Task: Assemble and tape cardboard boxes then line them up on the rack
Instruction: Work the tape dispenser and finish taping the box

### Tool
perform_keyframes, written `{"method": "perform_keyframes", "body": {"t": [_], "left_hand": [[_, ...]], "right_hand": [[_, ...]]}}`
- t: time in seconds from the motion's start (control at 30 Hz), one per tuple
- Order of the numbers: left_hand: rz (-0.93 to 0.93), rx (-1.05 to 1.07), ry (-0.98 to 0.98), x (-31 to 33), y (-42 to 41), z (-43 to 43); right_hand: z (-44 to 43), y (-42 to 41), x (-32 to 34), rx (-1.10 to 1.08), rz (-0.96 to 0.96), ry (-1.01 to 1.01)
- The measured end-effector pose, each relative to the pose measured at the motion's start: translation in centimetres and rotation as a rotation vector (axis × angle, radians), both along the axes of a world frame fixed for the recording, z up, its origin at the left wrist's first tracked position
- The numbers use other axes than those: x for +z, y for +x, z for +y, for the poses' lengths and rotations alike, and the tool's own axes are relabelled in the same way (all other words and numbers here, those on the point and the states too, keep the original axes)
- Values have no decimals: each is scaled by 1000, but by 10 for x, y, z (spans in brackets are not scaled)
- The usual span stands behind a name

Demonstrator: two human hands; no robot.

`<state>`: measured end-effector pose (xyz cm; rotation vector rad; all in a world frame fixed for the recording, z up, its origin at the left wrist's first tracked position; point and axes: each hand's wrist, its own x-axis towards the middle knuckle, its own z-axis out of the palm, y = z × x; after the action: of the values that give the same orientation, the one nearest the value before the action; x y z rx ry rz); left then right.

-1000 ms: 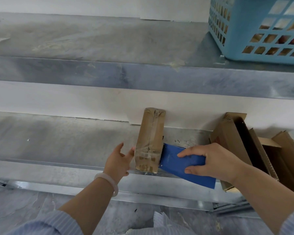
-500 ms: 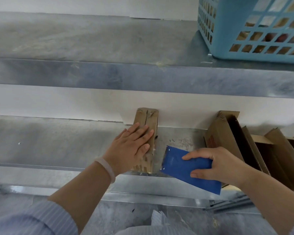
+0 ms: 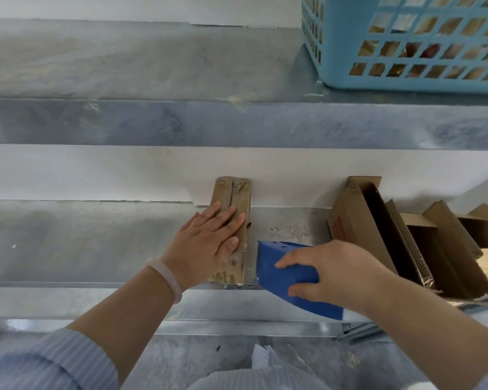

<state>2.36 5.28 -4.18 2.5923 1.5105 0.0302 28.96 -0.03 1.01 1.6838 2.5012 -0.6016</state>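
Note:
A narrow taped cardboard box (image 3: 233, 192) stands on the lower metal rack shelf (image 3: 82, 240), its far end against the white wall. My left hand (image 3: 206, 246) lies flat on top of it with straight fingers. Just to the right of the box, my right hand (image 3: 333, 274) grips a blue tape dispenser (image 3: 276, 266) at the shelf's front edge. The dispenser's tip is a small gap away from the box's side.
Several open, untaped cardboard boxes (image 3: 361, 229) lean together at the shelf's right. A light blue plastic basket (image 3: 350, 38) sits on the upper shelf (image 3: 152, 119) at the top right. The lower shelf stretches bare to the left of the taped box.
My left hand went from beside the box to flat on its top. The blue dispenser pulled away from the box's side and turned a little toward me.

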Motion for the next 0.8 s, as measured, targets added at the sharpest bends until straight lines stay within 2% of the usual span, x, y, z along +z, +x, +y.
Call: {"method": "perform_keyframes", "body": {"t": [0.1,0.3,0.37,0.43,0.5,0.63,0.7,0.8], "left_hand": [[-1,5,2,0,0,0],[5,0,10,-1,3,2],[3,4,13,-1,3,1],[-4,13,9,0,0,1],[-23,18,-5,0,-2,0],[-43,12,-10,-1,-2,0],[-49,12,1,-3,-1,1],[-72,19,1,-5,-3,1]], "right_hand": [[-3,-24,-4,-7,-86,67],[3,-43,8,-95,-9,-18],[7,-50,5,-101,-87,-31],[11,-53,-5,-88,-243,-77],[10,-45,-15,-108,-261,-102],[12,-24,-22,-173,-202,67],[18,-18,-29,-166,-257,176],[27,-13,-45,-97,-387,192]]}}
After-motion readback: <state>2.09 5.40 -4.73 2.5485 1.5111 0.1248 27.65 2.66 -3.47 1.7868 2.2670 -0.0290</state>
